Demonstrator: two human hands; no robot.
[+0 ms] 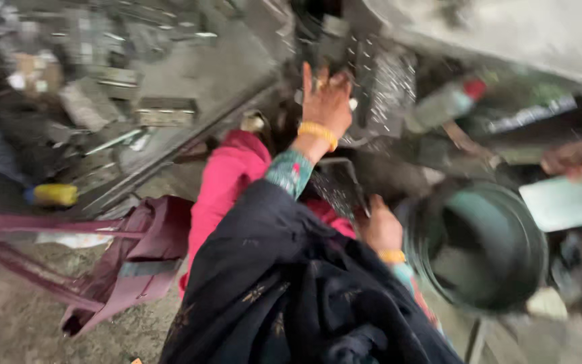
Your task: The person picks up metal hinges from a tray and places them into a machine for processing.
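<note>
Although the whole view is smeared by motion, two bare hands can be made out near the middle of the scene. The left hand [327,101] is raised toward the far side with its fingers spread and loosely open; a yellow bangle [317,133] is worn at its wrist, above a patterned teal cuff [289,172]. Its fingertips are seen against a grey perforated metal piece [391,94], but whether that piece is touched cannot be told through the blur. The right hand [380,229] is kept nearer and lower, a second yellow bangle [392,256] at its wrist. It is set against the near edge of a dark speckled metal plate [337,189], which lies between the two hands; whether the plate is actually gripped cannot be told. Just to the right of this hand a round dark green metal bucket [479,246] is seen, its mouth turned toward the camera. Pink cloth [227,182] and a dark embroidered shawl [284,296] are draped over the near foreground. A maroon bag [136,259] is laid on the ground at the near left. Farther left a yellow-handled tool [52,195] rests among scattered metal parts. A bottle with a red cap [447,102] lies at the far right.
</note>
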